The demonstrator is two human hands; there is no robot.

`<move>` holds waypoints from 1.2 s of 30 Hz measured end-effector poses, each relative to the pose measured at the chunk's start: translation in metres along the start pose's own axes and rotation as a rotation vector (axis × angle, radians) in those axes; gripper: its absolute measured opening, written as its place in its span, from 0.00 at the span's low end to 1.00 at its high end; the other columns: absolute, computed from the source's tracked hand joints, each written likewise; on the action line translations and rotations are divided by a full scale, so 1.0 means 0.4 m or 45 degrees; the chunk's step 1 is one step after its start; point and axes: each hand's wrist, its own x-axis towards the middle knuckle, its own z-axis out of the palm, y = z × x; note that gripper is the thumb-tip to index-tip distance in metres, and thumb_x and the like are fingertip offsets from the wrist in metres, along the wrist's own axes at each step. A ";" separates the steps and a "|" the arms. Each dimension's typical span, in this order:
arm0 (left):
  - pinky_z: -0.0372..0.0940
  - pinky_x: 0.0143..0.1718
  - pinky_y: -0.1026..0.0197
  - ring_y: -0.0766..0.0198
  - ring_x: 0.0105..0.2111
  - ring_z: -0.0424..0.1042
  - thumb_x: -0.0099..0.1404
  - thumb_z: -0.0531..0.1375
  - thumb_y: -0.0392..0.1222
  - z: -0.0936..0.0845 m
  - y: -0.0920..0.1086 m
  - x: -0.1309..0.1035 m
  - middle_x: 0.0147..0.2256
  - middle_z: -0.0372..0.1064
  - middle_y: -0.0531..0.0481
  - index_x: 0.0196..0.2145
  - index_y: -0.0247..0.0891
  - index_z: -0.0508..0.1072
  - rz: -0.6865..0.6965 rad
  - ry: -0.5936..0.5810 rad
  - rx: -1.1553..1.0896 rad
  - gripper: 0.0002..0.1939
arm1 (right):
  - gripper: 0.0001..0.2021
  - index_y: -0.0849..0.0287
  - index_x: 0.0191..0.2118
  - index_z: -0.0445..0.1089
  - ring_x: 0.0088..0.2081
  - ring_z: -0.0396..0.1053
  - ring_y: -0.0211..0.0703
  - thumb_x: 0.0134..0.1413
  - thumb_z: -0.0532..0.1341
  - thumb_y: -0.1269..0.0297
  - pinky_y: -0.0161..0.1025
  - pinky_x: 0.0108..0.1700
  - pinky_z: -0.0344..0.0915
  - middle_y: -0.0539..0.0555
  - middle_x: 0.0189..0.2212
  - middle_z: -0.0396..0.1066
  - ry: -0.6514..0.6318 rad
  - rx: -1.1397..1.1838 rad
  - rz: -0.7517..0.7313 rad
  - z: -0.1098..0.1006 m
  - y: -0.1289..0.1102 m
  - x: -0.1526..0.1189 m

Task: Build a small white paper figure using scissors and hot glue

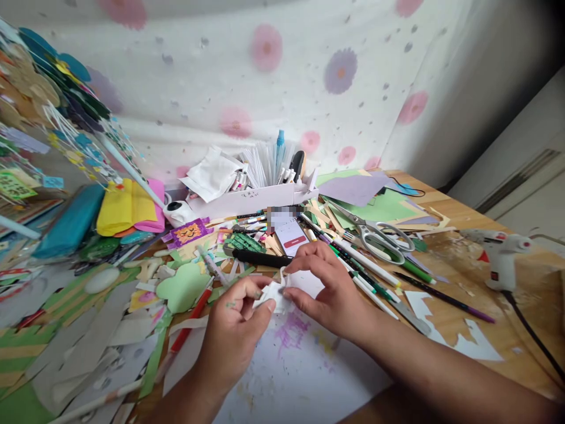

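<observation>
Over a white sheet (260, 377) marked with purple and yellow colour, my left hand (236, 327) pinches a small white paper piece (274, 294) between thumb and fingers. My right hand (324, 288) is at the other side of this piece, thumb against its right edge. The right index finger touches a thin curled white strip that rises from the piece. A phone (289, 232) with a lit screen lies just beyond both hands, behind a black bar-like object (260, 258).
Silver scissors (375, 235), pens and a dark pencil (445, 297) lie to the right, with a white glue gun (501, 259) farther out. Paper scraps (88, 353) cover the left side. A white box (247, 200) of supplies stands at the back.
</observation>
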 end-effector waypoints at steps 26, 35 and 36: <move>0.54 0.26 0.66 0.67 0.24 0.59 0.56 0.63 0.37 -0.011 0.003 0.013 0.21 0.60 0.57 0.23 0.40 0.59 -0.348 -0.011 -0.554 0.13 | 0.06 0.57 0.39 0.70 0.28 0.66 0.37 0.62 0.56 0.65 0.36 0.32 0.65 0.49 0.26 0.67 0.134 0.608 0.450 -0.013 0.038 -0.008; 0.61 0.31 0.63 0.62 0.31 0.66 0.55 0.64 0.38 -0.016 -0.003 -0.005 0.36 0.71 0.50 0.21 0.39 0.64 -0.107 0.062 -0.126 0.11 | 0.05 0.60 0.32 0.72 0.30 0.65 0.39 0.57 0.59 0.71 0.36 0.32 0.62 0.53 0.27 0.68 -0.143 0.153 0.161 0.008 0.003 -0.011; 0.61 0.32 0.62 0.60 0.32 0.67 0.54 0.64 0.38 -0.014 0.003 -0.005 0.36 0.71 0.50 0.20 0.39 0.64 -0.081 0.086 -0.063 0.11 | 0.05 0.60 0.33 0.72 0.30 0.65 0.39 0.57 0.59 0.71 0.36 0.32 0.62 0.53 0.27 0.67 -0.135 0.139 0.161 0.012 0.003 -0.012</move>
